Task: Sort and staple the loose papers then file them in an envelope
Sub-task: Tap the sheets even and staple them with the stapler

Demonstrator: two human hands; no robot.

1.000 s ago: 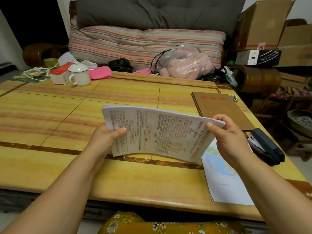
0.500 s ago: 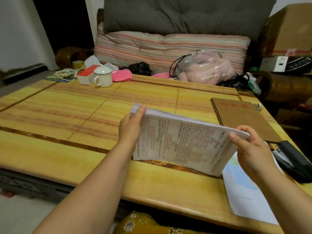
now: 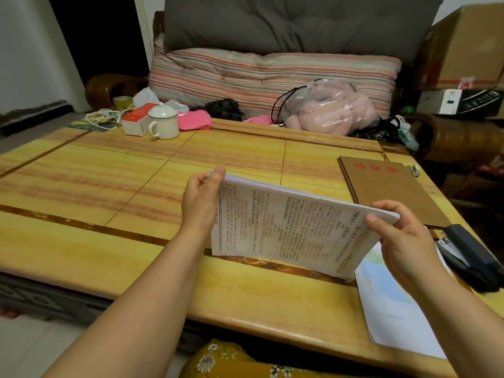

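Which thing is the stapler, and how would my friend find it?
Look at the big yellow table and go to its right edge. Just past the right hand, beside the brown envelope, lies the stapler. It is the only dark, chunky, wedge-shaped thing there; its neighbours are all flat paper.

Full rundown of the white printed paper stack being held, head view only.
The white printed paper stack is a thick sheaf, its top sheet covered in dense black and reddish text. It stands on its long edge on the yellow striped table, leaning. The left hand grips its left edge; the right hand pinches its upper right corner. No staple visible.
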